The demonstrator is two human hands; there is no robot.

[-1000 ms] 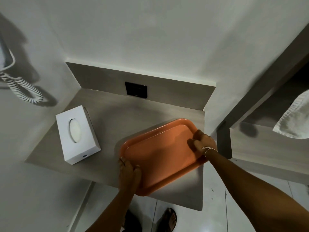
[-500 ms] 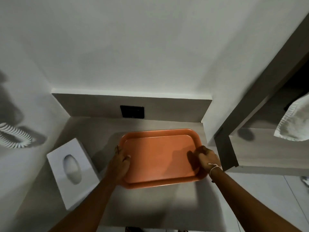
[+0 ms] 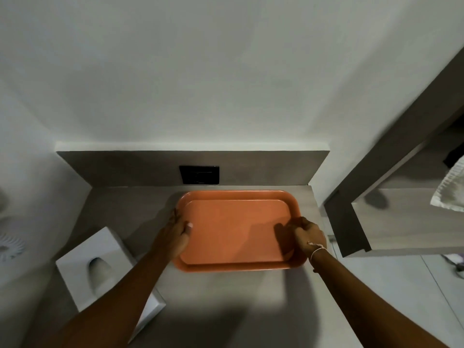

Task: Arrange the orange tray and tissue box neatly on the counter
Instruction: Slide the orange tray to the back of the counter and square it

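I see my left hand gripping the left rim of the tray, thumb over the edge. My right hand clasps the right rim, fingers curled on it, a thin string around the wrist. The orange tray lies flat on the grey tabletop, its far edge close to the back panel, just below a black socket. The white tissue box sits left and nearer, partly hidden by my left forearm.

The left forearm hides part of the white cardboard tissue box; a white towel is cut off right of it.
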